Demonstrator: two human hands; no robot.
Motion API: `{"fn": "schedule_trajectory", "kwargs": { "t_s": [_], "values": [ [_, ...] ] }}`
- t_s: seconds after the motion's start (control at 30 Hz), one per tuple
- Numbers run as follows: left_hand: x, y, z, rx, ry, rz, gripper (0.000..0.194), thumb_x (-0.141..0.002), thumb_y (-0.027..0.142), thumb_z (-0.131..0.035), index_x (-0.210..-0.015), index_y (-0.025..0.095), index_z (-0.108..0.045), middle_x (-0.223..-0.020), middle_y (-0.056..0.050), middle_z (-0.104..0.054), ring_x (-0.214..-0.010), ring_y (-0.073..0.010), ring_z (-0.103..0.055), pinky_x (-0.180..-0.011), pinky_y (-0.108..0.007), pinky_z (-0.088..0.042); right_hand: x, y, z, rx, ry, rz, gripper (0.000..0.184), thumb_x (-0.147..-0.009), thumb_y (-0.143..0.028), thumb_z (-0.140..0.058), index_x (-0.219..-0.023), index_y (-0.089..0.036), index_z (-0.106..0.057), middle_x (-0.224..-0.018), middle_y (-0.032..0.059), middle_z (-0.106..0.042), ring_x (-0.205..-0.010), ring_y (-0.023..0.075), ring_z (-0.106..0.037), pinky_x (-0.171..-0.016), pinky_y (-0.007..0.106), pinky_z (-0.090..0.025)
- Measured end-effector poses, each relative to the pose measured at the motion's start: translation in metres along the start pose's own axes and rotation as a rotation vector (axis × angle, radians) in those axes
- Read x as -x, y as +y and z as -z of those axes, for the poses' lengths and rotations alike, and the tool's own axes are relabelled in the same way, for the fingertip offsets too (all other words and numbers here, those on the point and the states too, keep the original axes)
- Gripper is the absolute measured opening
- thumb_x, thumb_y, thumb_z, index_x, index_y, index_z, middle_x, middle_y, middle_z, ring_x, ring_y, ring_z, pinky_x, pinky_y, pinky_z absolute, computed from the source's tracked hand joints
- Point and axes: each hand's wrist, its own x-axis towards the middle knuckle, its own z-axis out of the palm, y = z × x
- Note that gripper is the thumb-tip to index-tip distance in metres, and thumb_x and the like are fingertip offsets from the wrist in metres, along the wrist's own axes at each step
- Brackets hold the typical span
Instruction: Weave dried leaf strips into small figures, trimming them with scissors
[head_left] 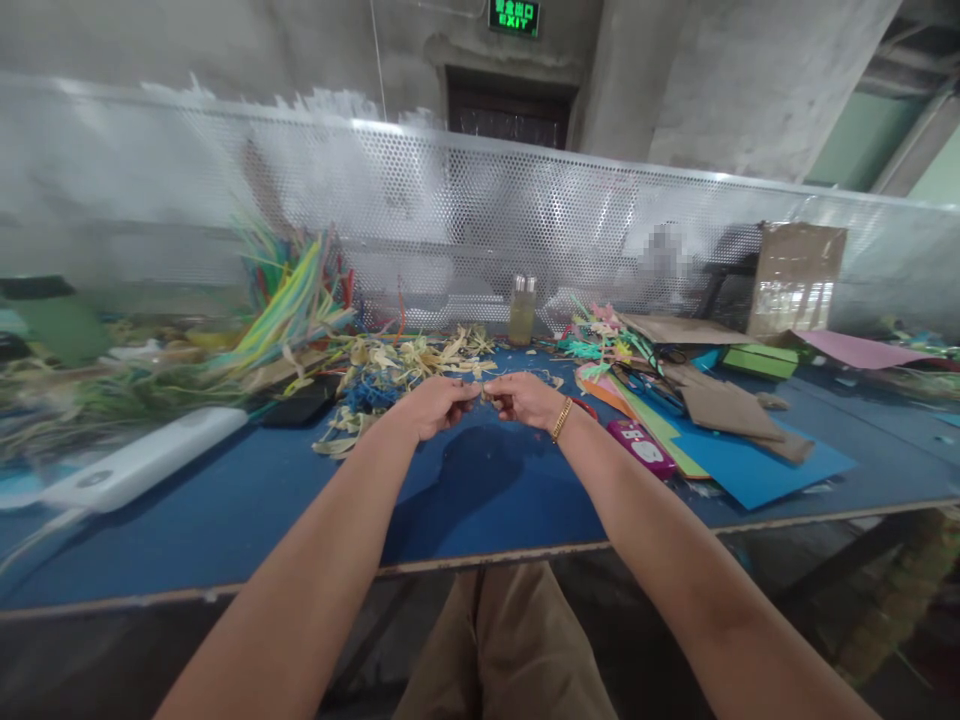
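Above the middle of the blue table (480,520), my left hand (441,407) and my right hand (523,399) meet fingertip to fingertip, both closed in a pinch. Something small and pale brown shows between the fingertips, too small to name. My right wrist wears a gold bracelet. Just behind and to the left of my left hand lies a heap of pale dried husk strips (405,358), with a tangle of blue strands (367,391) in it. A purple case with a white design (641,447) lies to the right, beside my right forearm.
A white power strip (150,460) and a dark phone-like slab (300,402) lie on the left, near a bundle of coloured strands (289,310). Behind my hands stands a bottle (522,312). Coloured paper (780,470) and brown card (731,400) spread to the right. A perforated metal screen (450,220) closes the back.
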Motion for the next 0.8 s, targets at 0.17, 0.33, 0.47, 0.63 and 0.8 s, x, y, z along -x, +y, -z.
{"fn": "schedule_trajectory", "kwargs": {
  "t_s": [0.17,0.33,0.47,0.63,0.8],
  "values": [
    [-0.004,-0.006,0.003,-0.279,0.063,-0.076,0.029,-0.061,0.037,-0.073,-0.055,0.015,-0.055,-0.049,0.0,-0.049,-0.039,-0.007,-0.034,-0.042,-0.024,-0.02,0.003,0.002,-0.003,0.152,0.076,-0.008,0.017,-0.064,-0.027,-0.071,-0.067,-0.015,-0.06,-0.06,-0.0013,-0.057,-0.051,0.007,-0.049,-0.047,0.02,-0.043],
    [-0.003,-0.007,0.001,-0.33,0.069,-0.098,0.027,-0.061,0.034,-0.07,-0.05,0.015,-0.054,-0.045,0.002,-0.045,-0.041,-0.0076,-0.033,-0.043,-0.024,-0.019,0.001,0.004,-0.006,0.307,0.135,0.026,0.012,-0.066,-0.022,-0.065,-0.059,-0.017,-0.057,-0.049,-0.0036,-0.053,-0.044,0.0068,-0.045,-0.044,0.019,-0.039],
    [-0.001,-0.006,-0.001,-0.282,0.074,-0.068,0.025,-0.061,0.033,-0.071,-0.054,0.015,-0.055,-0.048,0.001,-0.047,-0.04,-0.0071,-0.033,-0.042,-0.024,-0.019,0.0,0.004,-0.007,0.285,0.139,0.016,0.012,-0.065,-0.02,-0.063,-0.056,-0.018,-0.054,-0.046,-0.0042,-0.05,-0.042,0.0066,-0.043,-0.044,0.019,-0.038],
    [0.001,-0.002,-0.003,-0.104,0.037,0.007,0.021,-0.063,0.028,-0.07,-0.057,0.015,-0.055,-0.051,0.0,-0.051,-0.041,-0.007,-0.037,-0.042,-0.023,-0.024,-0.001,0.004,-0.006,0.078,0.07,-0.019,0.012,-0.065,-0.021,-0.061,-0.058,-0.017,-0.052,-0.049,-0.0045,-0.049,-0.045,0.0064,-0.044,-0.045,0.019,-0.038],
    [0.005,0.007,-0.006,0.225,-0.081,0.144,0.005,-0.065,0.016,-0.062,-0.066,0.013,-0.058,-0.058,-0.002,-0.054,-0.051,-0.0096,-0.05,-0.047,-0.02,-0.034,-0.003,0.004,-0.005,-0.063,-0.003,-0.027,0.011,-0.064,-0.025,-0.062,-0.066,-0.016,-0.056,-0.056,-0.0029,-0.053,-0.048,0.0067,-0.045,-0.045,0.019,-0.038]
  ]
}}
